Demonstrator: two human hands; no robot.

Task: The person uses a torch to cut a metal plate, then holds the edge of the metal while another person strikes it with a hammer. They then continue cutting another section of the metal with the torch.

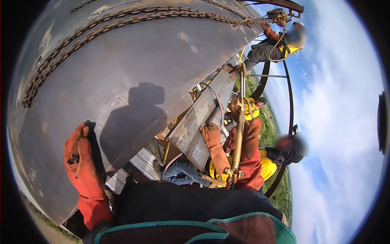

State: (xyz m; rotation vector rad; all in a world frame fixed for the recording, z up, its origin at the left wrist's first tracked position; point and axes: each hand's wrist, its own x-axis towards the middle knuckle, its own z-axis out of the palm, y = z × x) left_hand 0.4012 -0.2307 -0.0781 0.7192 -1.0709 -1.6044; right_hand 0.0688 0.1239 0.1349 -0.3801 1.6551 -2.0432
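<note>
The steel plate (134, 61) is large, curved, grey-brown and rust-mottled. It fills the upper left of the view. Its lower edge runs diagonally from lower left to upper right. A chain (122, 22) lies across its upper part.

The left hand (81, 158), in a red leather glove, rests flat against the plate near the lower edge, fingers pressed together and pointing up.

The right hand (248, 158), also gloved in red, is closed around a brass cutting torch (237, 138). The torch stands nearly upright, just right of a narrow steel panel (203, 118).

A co-worker's tan glove (211, 136) lies on the panel's edge, touching it. Another person (280, 42) works at the plate's top right corner.

Open sky lies to the right. Below the plate edge the space is crowded with people and framing.
</note>
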